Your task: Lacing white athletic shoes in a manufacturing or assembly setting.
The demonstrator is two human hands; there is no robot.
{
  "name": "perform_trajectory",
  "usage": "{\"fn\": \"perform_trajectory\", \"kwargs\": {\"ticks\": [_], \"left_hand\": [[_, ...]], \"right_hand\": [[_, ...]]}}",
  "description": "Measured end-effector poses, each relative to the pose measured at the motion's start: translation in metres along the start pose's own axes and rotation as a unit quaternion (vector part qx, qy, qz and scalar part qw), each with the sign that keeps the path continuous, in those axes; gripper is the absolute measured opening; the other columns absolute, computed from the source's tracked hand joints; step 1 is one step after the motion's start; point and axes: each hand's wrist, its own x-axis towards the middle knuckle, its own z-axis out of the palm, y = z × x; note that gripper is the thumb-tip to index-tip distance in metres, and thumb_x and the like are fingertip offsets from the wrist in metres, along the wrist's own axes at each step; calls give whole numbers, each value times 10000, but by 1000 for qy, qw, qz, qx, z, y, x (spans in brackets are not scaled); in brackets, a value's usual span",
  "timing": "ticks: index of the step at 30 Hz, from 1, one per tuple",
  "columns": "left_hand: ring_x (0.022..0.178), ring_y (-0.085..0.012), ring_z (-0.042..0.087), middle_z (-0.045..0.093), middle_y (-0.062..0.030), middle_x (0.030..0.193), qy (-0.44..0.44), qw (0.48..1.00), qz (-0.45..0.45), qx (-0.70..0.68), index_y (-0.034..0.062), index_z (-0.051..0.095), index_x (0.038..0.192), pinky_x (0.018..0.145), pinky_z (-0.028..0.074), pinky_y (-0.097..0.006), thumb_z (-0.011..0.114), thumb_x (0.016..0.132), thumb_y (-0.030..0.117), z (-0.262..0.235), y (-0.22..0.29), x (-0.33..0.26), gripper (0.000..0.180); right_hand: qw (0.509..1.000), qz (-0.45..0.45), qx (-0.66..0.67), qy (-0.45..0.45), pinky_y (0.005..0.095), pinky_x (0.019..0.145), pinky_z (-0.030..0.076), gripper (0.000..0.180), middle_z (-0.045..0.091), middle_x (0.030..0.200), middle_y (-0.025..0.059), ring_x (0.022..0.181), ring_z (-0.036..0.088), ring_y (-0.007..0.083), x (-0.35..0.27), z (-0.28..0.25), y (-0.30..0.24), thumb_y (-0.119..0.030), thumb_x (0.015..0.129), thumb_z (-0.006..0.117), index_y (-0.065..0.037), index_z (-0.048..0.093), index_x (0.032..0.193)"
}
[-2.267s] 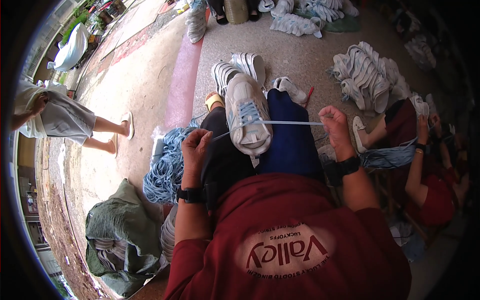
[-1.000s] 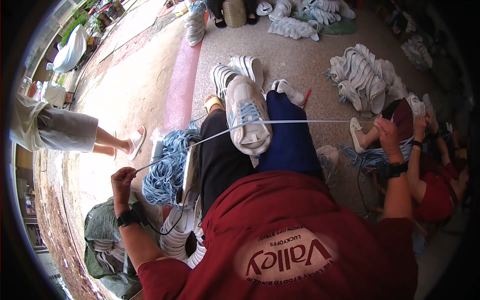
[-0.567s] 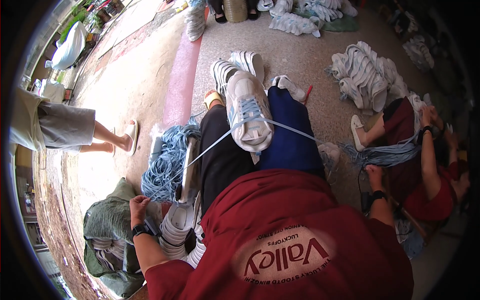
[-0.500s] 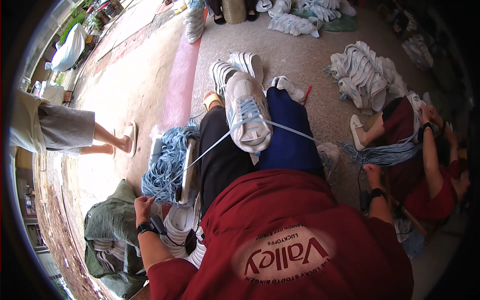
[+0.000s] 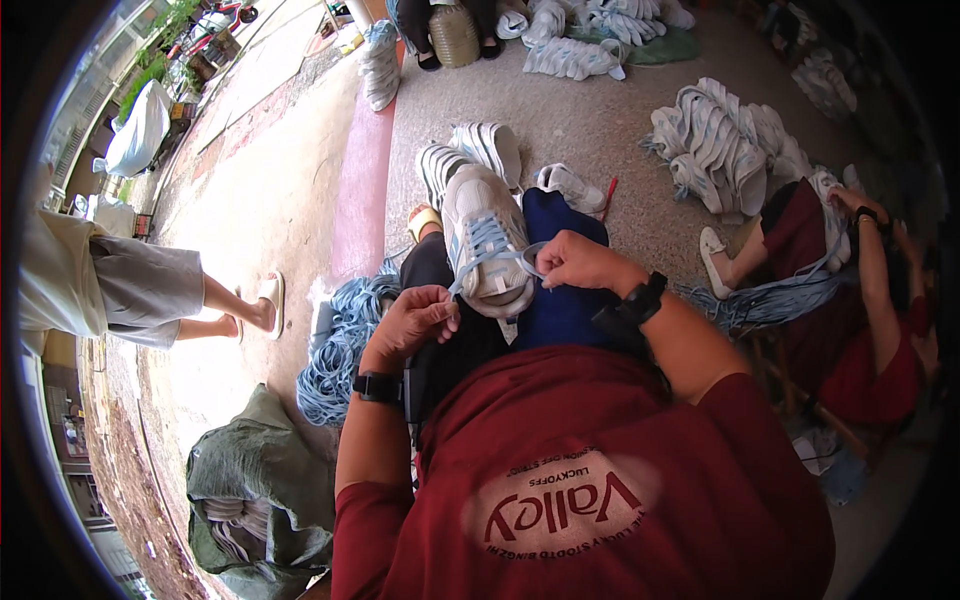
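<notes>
A white and grey shoe upper (image 5: 470,205) rests across my knees, with light blue shoelace (image 5: 487,236) threaded through its eyelets. One lace end runs to my left hand (image 5: 420,318), which is pinched on it just left of the shoe's opening. On the other side, my right hand (image 5: 578,262) pinches the other end close against the shoe, where the lace bends in a short loop. Both hands are near my lap, and the lace tips are hidden by my fingers.
A tangle of blue laces (image 5: 345,340) hangs beside my left leg, near a green sack (image 5: 255,460). Stacked white uppers (image 5: 490,148) lie beyond my knees, with a larger pile (image 5: 710,140) at right. A co-worker (image 5: 870,330) sits at right; another person (image 5: 150,280) stands at left.
Both hands have come inward from wide out at my sides to close by the shoe. The lace ends, stretched taut before, now span short lengths. The standing person has shifted slightly.
</notes>
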Motion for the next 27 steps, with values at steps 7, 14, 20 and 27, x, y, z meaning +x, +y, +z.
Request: {"fn": "perform_trajectory", "kwargs": {"ticks": [7, 14, 20, 27], "left_hand": [[801, -91, 588, 638, -22, 895, 171, 982, 71, -26, 62, 606, 899, 722, 463, -219, 598, 869, 190, -5, 6, 44, 132], [823, -92, 572, 624, -22, 938, 241, 950, 141, -140, 66, 601, 846, 739, 462, -218, 605, 860, 167, -6, -17, 41, 102], [602, -75, 513, 565, -3, 691, 239, 950, 151, -130, 64, 568, 750, 558, 412, -193, 598, 853, 130, -1, -12, 32, 126], [549, -70, 505, 567, -12, 640, 195, 975, 80, -68, 63, 561, 737, 500, 391, -195, 595, 852, 137, 29, -5, 29, 141]], "right_hand": [[922, -45, 124, 365, 288, 624, 425, 128, 538, 717, 64, 689, 532, 138, 47, 31, 19, -5, 659, 694, 29, 571, 642], [926, -47, -49, 372, 304, 730, 450, 107, 635, 823, 181, 937, 592, 218, 45, 40, 28, -35, 651, 697, -6, 596, 670], [926, -6, -33, 376, 348, 555, 448, 120, 545, 626, 101, 608, 564, 248, 50, 46, 15, -48, 666, 671, -11, 562, 632], [894, -64, -248, 368, 381, 688, 484, 124, 593, 743, 175, 767, 571, 319, 33, 60, -1, -105, 714, 618, -8, 582, 782]]}}
